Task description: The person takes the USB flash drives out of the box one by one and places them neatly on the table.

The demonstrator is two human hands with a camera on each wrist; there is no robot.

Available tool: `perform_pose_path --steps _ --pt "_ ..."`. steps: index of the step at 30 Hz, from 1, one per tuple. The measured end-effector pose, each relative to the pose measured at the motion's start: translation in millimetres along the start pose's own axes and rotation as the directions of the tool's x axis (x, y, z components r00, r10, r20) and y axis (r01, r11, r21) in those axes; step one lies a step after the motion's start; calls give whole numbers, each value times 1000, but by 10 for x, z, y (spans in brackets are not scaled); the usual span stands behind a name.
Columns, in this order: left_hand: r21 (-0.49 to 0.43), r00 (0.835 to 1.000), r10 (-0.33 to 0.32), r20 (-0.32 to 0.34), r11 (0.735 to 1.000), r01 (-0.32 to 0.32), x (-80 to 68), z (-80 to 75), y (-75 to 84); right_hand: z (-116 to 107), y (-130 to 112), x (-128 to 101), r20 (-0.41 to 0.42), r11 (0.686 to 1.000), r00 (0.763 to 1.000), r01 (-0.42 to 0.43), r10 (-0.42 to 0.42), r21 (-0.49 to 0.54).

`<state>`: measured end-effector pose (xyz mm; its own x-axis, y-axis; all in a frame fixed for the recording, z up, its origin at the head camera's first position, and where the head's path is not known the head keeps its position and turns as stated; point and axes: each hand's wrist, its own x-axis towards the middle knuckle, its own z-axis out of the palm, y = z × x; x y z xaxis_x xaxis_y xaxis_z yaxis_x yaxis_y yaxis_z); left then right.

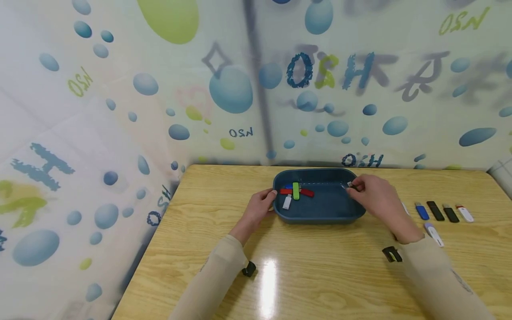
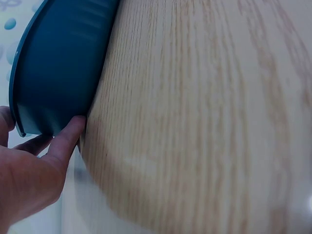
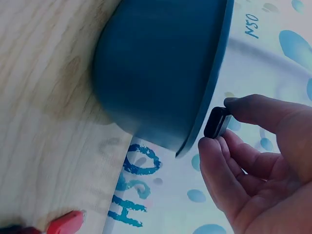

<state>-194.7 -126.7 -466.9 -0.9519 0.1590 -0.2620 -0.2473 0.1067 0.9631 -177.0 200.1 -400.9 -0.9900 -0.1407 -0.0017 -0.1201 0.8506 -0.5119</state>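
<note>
A dark blue plastic tray (image 1: pixel 320 221) stands on the table. My left hand (image 1: pixel 259 208) holds its left end, thumb at the rim and fingers against the outer wall (image 2: pixel 58 63). Over the tray's right end, my right hand (image 1: pixel 374 195) pinches a black USB flash drive (image 3: pixel 217 123) between thumb and fingers, its metal plug pointing inward over the tray. Inside, toward the left, lie a green USB flash drive (image 1: pixel 296 191), a white one (image 1: pixel 287 202), a red one (image 1: pixel 307 192) and others, partly overlapping.
Right of the tray lie more USB flash drives: a blue one (image 1: pixel 422 211), black ones (image 1: pixel 451 214) and white ones (image 1: pixel 465 214). A purple-and-white stick (image 1: pixel 434 234) lies nearer. Behind the table (image 1: pixel 320 266) hangs a patterned curtain (image 1: pixel 232 89). Black straps (image 1: pixel 392 254) show at the wrists.
</note>
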Motion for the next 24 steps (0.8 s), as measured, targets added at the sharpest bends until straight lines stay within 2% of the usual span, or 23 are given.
perform_pose_path --steps 11,24 --pt "1 1000 -3 -2 1000 3 16 -4 -16 -30 143 -209 -70 999 997 20 -17 32" --pt "6 1000 -5 -3 1000 5 9 6 -10 -152 273 -400 -93 999 995 -27 30 36"
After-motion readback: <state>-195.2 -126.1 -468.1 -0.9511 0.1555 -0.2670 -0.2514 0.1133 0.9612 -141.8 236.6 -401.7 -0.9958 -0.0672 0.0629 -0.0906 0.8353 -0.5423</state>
